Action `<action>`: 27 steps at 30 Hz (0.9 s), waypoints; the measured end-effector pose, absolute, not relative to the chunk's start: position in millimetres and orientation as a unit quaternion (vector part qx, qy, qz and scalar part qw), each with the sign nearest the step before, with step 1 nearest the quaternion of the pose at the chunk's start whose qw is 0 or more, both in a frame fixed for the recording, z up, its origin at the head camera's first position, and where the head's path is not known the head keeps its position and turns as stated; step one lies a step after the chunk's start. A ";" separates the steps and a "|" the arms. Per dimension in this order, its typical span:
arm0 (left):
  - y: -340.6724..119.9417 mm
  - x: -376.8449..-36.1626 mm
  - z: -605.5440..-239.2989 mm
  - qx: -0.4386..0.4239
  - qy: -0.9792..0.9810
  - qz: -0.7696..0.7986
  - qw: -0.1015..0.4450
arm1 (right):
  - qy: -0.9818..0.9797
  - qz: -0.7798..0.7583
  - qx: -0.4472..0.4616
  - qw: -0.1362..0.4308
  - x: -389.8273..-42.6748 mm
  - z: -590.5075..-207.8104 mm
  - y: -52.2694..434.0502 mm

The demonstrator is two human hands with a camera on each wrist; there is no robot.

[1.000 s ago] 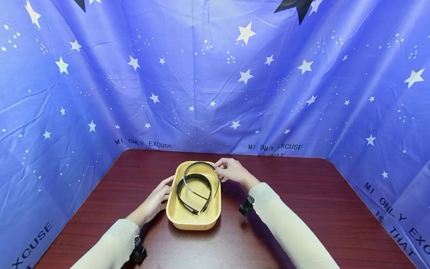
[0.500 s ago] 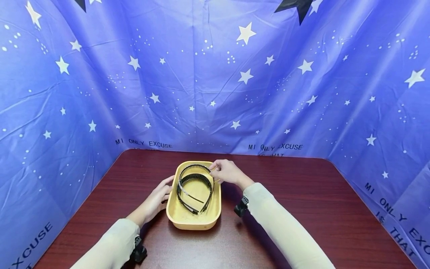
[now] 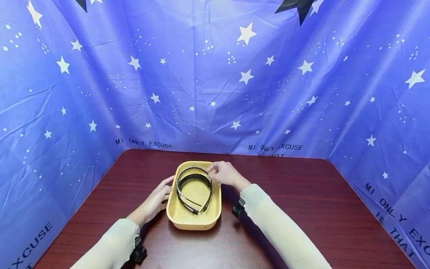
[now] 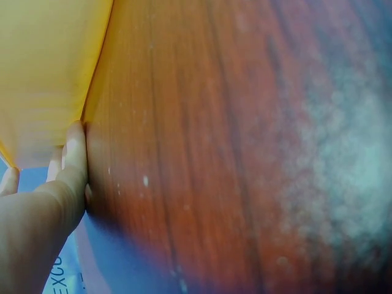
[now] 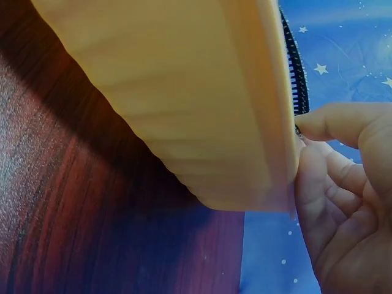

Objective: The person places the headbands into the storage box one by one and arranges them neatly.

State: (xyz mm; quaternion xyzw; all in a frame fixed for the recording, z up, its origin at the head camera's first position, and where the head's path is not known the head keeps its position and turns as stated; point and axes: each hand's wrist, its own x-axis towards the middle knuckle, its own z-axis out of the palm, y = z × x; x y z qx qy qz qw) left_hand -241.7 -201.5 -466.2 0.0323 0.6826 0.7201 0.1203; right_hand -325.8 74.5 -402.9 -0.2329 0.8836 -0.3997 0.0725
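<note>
Right hand (image 3: 226,173) pinches the toothed headband (image 3: 194,175), arch toward the bench's far edge; left hand (image 3: 160,195) rests flat against the tray (image 3: 193,222).

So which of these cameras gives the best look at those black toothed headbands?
The head view: it shows the headbands whole, lying in the yellow tray, with the right hand at their far end. The right wrist view shows only a strip of teeth above the tray's rim. The left wrist view shows none.
</note>
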 end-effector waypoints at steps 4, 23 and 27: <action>-201.2 -241.7 -466.1 0.030 0.683 0.720 0.118 | 0.895 -0.370 -0.242 0.052 -324.6 -403.7 73.4; -200.0 -242.0 -466.5 0.027 0.681 0.723 0.116 | 0.926 -0.290 -0.242 0.018 -318.3 -401.0 67.3; -200.3 -242.4 -467.0 0.025 0.681 0.723 0.115 | 0.927 -0.285 -0.242 0.021 -317.7 -401.6 66.4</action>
